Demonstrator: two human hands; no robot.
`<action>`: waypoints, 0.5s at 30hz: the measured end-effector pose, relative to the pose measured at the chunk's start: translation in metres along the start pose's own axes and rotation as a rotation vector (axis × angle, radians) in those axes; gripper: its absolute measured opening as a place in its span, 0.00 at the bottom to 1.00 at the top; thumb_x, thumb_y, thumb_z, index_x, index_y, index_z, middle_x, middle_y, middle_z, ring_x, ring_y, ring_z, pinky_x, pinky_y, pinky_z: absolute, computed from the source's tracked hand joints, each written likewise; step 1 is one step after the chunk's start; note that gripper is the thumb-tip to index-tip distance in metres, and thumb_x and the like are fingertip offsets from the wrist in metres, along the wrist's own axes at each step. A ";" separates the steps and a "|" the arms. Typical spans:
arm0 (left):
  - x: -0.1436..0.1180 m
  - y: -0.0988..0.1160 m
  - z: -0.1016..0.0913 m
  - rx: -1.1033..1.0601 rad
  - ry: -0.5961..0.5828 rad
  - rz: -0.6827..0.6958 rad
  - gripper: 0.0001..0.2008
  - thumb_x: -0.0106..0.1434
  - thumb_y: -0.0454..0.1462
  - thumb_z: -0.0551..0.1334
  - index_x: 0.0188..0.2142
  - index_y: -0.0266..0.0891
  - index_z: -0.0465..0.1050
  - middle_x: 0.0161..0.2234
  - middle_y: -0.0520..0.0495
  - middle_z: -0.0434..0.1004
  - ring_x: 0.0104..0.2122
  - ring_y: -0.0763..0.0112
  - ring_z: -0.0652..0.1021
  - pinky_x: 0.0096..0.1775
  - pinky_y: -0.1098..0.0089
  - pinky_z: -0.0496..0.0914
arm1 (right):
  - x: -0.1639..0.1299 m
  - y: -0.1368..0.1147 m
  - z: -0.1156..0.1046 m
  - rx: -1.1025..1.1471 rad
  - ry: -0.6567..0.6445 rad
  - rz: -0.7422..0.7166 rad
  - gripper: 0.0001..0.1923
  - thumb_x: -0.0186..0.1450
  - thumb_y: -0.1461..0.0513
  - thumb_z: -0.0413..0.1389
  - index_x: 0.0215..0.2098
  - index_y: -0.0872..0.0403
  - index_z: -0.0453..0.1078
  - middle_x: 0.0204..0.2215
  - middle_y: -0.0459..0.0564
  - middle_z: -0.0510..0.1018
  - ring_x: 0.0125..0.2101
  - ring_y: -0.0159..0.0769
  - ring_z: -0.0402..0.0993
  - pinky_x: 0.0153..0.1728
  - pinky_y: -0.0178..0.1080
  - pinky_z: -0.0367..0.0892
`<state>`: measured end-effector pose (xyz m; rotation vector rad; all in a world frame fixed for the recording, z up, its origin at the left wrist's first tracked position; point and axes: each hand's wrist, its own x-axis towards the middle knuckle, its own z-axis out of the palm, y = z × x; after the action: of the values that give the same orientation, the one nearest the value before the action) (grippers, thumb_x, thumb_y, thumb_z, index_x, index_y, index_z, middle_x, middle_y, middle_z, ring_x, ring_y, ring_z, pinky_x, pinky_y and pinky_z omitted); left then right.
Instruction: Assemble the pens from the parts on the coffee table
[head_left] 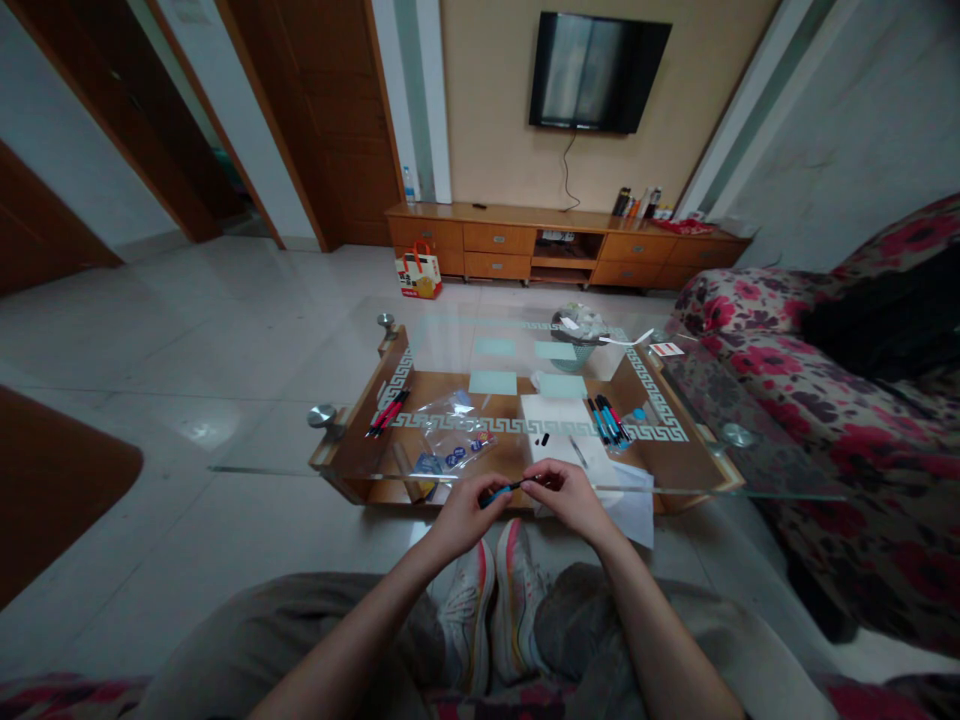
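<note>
Both my hands meet over the near edge of a glass coffee table [720,480]. My left hand [466,512] grips a blue pen [496,493] by its barrel. My right hand [568,493] pinches the pen's dark tip end between thumb and fingers. Just beyond my hands lie white paper sheets [559,418] with small black pen parts [544,439] on them. A bunch of blue pens [609,421] lies to the right of the paper. Red pens [388,412] lie at the table's left. A clear plastic bag [450,432] with blue bits sits between them.
A flowered sofa [825,400] stands along the right side. A wooden TV cabinet [562,240] with a wall TV [596,70] is at the far wall. A small basket [579,328] sits at the table's far end. My knees and white shoes [491,600] are below.
</note>
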<state>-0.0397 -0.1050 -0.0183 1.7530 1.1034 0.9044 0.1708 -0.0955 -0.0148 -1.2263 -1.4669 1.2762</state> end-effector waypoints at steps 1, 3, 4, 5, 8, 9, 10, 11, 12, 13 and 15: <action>0.000 0.000 0.000 0.016 0.005 0.011 0.12 0.66 0.43 0.61 0.43 0.40 0.79 0.37 0.47 0.82 0.37 0.65 0.78 0.40 0.68 0.69 | 0.000 0.000 0.000 -0.017 0.000 0.002 0.13 0.59 0.54 0.66 0.37 0.54 0.77 0.31 0.48 0.81 0.29 0.34 0.74 0.31 0.36 0.66; -0.001 -0.001 -0.001 0.052 0.016 0.036 0.12 0.66 0.43 0.61 0.43 0.41 0.79 0.39 0.46 0.82 0.38 0.64 0.79 0.42 0.68 0.70 | -0.001 0.000 0.000 -0.044 0.001 0.004 0.13 0.58 0.54 0.66 0.37 0.54 0.78 0.31 0.49 0.81 0.29 0.35 0.74 0.31 0.36 0.67; -0.001 -0.002 -0.001 0.069 0.018 0.048 0.11 0.66 0.42 0.61 0.43 0.41 0.80 0.39 0.46 0.82 0.39 0.64 0.79 0.42 0.67 0.70 | -0.001 0.001 0.000 -0.055 0.002 0.003 0.13 0.58 0.54 0.66 0.37 0.54 0.78 0.31 0.49 0.82 0.29 0.35 0.74 0.31 0.36 0.67; -0.001 -0.003 -0.001 0.084 0.016 0.059 0.11 0.66 0.42 0.61 0.43 0.41 0.80 0.39 0.46 0.82 0.39 0.64 0.79 0.42 0.67 0.70 | -0.001 0.001 0.000 -0.064 0.000 0.002 0.13 0.58 0.53 0.66 0.37 0.54 0.79 0.31 0.49 0.82 0.29 0.36 0.74 0.31 0.37 0.67; -0.002 -0.004 -0.002 0.110 -0.001 0.077 0.11 0.67 0.42 0.61 0.43 0.42 0.80 0.40 0.45 0.82 0.40 0.63 0.79 0.43 0.67 0.70 | -0.001 0.005 -0.001 -0.068 -0.018 0.009 0.13 0.59 0.53 0.66 0.37 0.54 0.79 0.31 0.50 0.82 0.30 0.36 0.75 0.31 0.37 0.68; -0.002 -0.004 -0.002 0.116 -0.007 0.077 0.11 0.67 0.42 0.61 0.44 0.42 0.80 0.40 0.45 0.82 0.40 0.63 0.79 0.43 0.67 0.70 | -0.001 0.006 -0.001 -0.063 -0.028 0.013 0.13 0.59 0.53 0.65 0.37 0.54 0.79 0.31 0.50 0.82 0.30 0.36 0.75 0.32 0.37 0.68; -0.002 -0.004 -0.003 0.121 -0.013 0.076 0.11 0.67 0.42 0.61 0.44 0.42 0.80 0.40 0.45 0.82 0.40 0.63 0.79 0.43 0.67 0.70 | -0.001 0.007 -0.001 -0.058 -0.035 0.018 0.13 0.59 0.53 0.65 0.37 0.54 0.79 0.31 0.50 0.82 0.31 0.37 0.76 0.33 0.37 0.68; -0.002 -0.004 -0.003 0.126 -0.019 0.075 0.12 0.67 0.42 0.61 0.44 0.42 0.80 0.40 0.45 0.82 0.40 0.63 0.80 0.44 0.67 0.70 | -0.001 0.008 -0.002 -0.055 -0.039 0.023 0.14 0.59 0.53 0.65 0.37 0.54 0.79 0.31 0.50 0.82 0.31 0.37 0.76 0.33 0.37 0.68; -0.002 -0.004 -0.004 0.131 -0.027 0.076 0.12 0.67 0.42 0.61 0.45 0.42 0.80 0.40 0.45 0.82 0.40 0.63 0.80 0.44 0.67 0.70 | -0.001 0.008 -0.002 -0.057 -0.041 0.026 0.14 0.59 0.53 0.65 0.37 0.54 0.80 0.31 0.50 0.83 0.31 0.37 0.76 0.33 0.37 0.68; -0.002 -0.003 -0.004 0.135 -0.035 0.079 0.12 0.68 0.42 0.60 0.45 0.43 0.80 0.41 0.45 0.82 0.40 0.63 0.80 0.44 0.67 0.70 | -0.001 0.008 -0.002 -0.067 -0.043 0.025 0.14 0.59 0.53 0.65 0.37 0.54 0.80 0.31 0.50 0.83 0.31 0.37 0.76 0.33 0.37 0.68; -0.003 -0.001 -0.005 0.137 -0.054 0.093 0.12 0.68 0.41 0.60 0.46 0.43 0.79 0.42 0.46 0.82 0.42 0.63 0.80 0.45 0.67 0.70 | -0.001 0.007 -0.002 -0.108 -0.057 0.014 0.14 0.61 0.52 0.64 0.35 0.54 0.80 0.30 0.49 0.83 0.30 0.37 0.76 0.32 0.36 0.67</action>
<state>-0.0451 -0.1059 -0.0173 1.9430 1.0779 0.8486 0.1738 -0.0960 -0.0213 -1.2817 -1.5888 1.2639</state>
